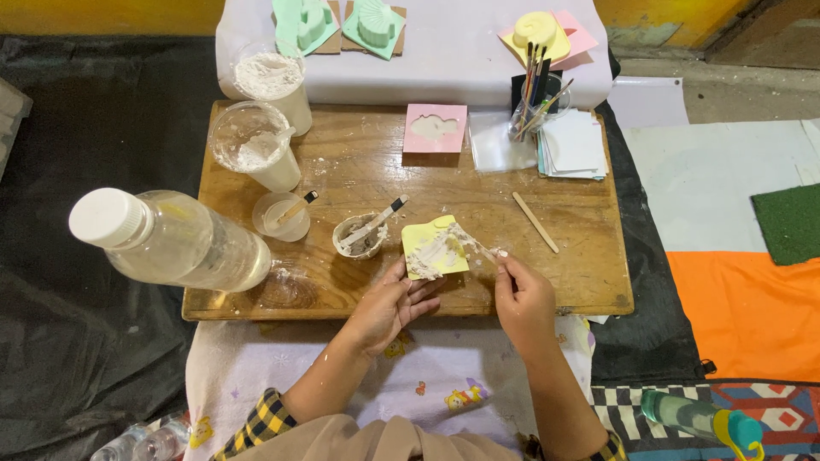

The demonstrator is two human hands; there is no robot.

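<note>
At the near edge of a low wooden desk [589,282], a person's left hand [389,307] props up a yellow mould [434,248] from below, fingers curled under its lower edge, while the right hand [523,294] pinches a thin stick [478,248] whose tip reaches left onto the mould. The stick's long axis slants up and left from the right grip. The mould sits between both hands, smeared with lumpy white plaster; how full its cavity is cannot quite be made out. A small cup [359,235] of plaster stands just left of it.
</note>
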